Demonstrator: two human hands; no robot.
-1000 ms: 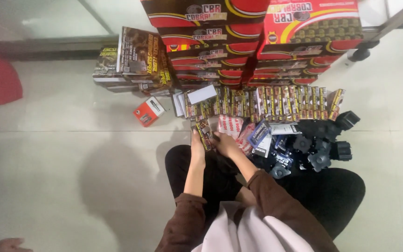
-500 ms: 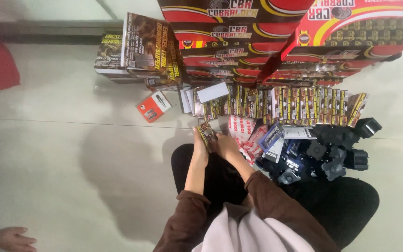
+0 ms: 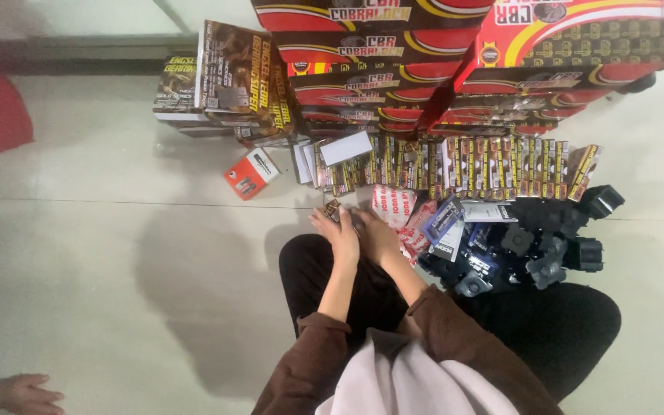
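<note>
— Where are your hands?
— Your left hand (image 3: 340,234) and right hand (image 3: 378,234) touch, together on a small box (image 3: 335,209) on the floor (image 3: 117,253).
— What's around them?
— A row of upright packs (image 3: 463,165) stands beyond them, stacked cartons (image 3: 455,69) behind it. Plastic parts (image 3: 539,246) lie right; a lone small carton (image 3: 250,174) sits left.

A small glossy printed cardboard box (image 3: 337,210) is gripped by both the left hand (image 3: 340,234) and the right hand (image 3: 379,234). The floor (image 3: 117,253) is covered in smooth, faintly shiny pale tiles. The far stacked red cartons (image 3: 501,61) are of glossy card; the parts (image 3: 539,246) at right look like matt black plastic. The sleeves (image 3: 309,361) are of matt brown cloth.
</note>
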